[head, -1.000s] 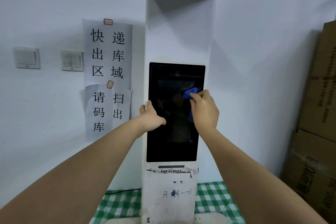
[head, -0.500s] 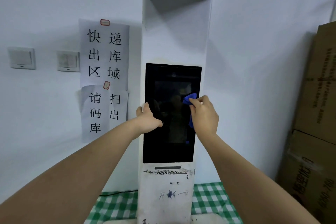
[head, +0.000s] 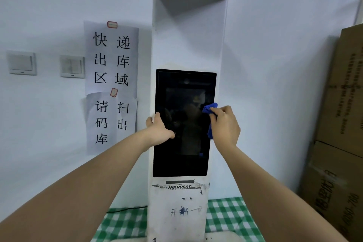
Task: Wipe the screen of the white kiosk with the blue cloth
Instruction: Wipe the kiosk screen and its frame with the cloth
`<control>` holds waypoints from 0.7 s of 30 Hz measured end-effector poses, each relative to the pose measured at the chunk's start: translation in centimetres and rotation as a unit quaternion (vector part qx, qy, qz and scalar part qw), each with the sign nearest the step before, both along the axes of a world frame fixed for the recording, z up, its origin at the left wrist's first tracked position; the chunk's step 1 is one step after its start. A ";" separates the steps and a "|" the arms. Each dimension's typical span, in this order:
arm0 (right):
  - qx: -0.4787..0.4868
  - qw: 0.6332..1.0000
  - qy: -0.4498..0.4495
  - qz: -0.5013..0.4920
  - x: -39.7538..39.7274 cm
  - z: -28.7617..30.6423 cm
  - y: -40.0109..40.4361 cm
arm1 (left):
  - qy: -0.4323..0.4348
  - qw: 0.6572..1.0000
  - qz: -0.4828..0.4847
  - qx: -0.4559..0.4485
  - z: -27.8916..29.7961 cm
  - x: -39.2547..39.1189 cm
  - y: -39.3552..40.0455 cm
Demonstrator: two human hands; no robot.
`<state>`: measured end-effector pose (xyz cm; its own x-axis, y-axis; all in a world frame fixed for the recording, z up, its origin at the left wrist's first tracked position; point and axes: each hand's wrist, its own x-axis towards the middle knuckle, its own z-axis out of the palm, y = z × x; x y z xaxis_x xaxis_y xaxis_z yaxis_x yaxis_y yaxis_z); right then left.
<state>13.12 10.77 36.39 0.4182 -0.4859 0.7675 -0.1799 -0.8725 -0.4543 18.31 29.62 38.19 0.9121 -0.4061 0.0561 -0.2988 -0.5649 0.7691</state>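
Observation:
A tall white kiosk (head: 188, 41) stands upright in front of me, with a dark screen (head: 182, 153) set in its middle. My right hand (head: 225, 124) is closed on a bunched blue cloth (head: 209, 108) and presses it against the right side of the screen. Blue cloth also hangs below my palm. My left hand (head: 159, 129) grips the kiosk's left edge, with its thumb lying on the glass.
Paper notices (head: 112, 84) and two wall switches (head: 71, 66) hang on the wall to the left. Stacked cardboard boxes (head: 341, 124) stand close on the right. A green checked cloth (head: 225, 214) covers the surface under the kiosk, and a black cable (head: 127, 209) runs behind.
My right hand with the cloth has slid slightly down and to the right on the screen. My left hand keeps its hold on the kiosk's edge.

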 end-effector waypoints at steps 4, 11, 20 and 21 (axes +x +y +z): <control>0.012 1.000 -0.024 -0.005 0.4 3.1 -0.4 | -0.003 1.000 0.002 -0.003 0.3 0.1 0.0; 0.021 1.000 -0.008 -0.002 0.1 0.0 -0.1 | -0.004 1.000 0.003 0.007 -0.3 0.2 0.2; 0.021 0.999 -0.031 -0.013 0.8 3.3 0.1 | -0.004 1.000 0.002 0.002 0.0 0.2 0.2; 0.016 0.999 -0.026 -0.010 0.6 2.5 0.3 | -0.005 1.000 0.001 0.003 -0.1 0.2 0.2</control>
<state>13.73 11.06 38.91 0.3685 -0.5190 0.7712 -0.1726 -0.8534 -0.4918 18.51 29.83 38.11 0.9122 -0.4050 0.0622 -0.3051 -0.5699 0.7630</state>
